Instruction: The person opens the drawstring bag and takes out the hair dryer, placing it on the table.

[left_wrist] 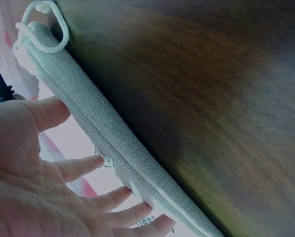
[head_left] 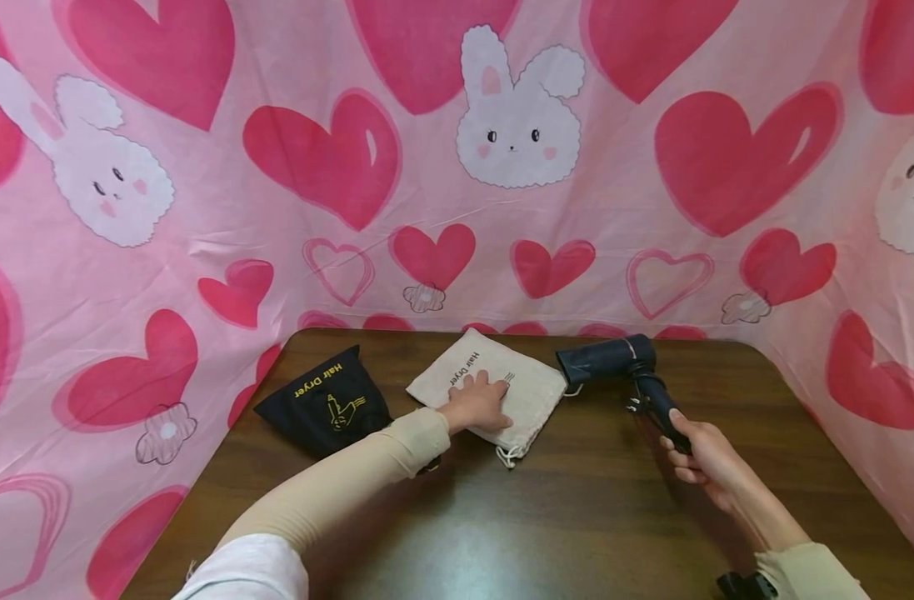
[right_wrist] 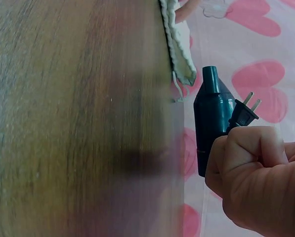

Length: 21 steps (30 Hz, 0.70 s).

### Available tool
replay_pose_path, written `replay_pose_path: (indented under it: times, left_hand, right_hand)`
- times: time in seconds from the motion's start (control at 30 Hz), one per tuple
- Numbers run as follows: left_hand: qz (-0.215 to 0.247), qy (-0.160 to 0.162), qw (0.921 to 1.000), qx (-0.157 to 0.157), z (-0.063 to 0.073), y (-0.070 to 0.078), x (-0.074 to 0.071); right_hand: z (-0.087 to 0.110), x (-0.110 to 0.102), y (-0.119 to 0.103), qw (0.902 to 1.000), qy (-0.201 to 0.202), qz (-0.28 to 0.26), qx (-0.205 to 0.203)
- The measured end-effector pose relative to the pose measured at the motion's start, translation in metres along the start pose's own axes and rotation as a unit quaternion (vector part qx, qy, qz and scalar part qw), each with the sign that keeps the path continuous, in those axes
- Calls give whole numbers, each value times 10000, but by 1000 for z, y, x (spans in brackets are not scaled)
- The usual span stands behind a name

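I count two drawstring bags on my table, one beige bag and one black bag; one dark hair dryer; one plug; two hands, left hand and right hand.

Staged tabletop booth — heart-and-bunny cloth walls around a wooden table
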<state>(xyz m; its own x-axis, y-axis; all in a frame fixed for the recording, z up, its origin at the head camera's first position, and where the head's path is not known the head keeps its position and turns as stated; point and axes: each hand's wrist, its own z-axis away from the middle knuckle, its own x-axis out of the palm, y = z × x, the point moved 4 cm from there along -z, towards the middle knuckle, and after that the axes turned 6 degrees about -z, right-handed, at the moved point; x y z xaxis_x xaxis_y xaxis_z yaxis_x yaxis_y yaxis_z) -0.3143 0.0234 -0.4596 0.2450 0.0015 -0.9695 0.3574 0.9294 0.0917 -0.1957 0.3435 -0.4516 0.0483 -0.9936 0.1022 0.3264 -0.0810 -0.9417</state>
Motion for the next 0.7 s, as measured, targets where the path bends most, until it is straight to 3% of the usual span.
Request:
replay_pose_path:
  times: [0.7]
  left_hand:
    - [-54,-50,9996,278,0,27,-1]
  right_hand:
    - [5,-20,-3,9996,296,-46,-3]
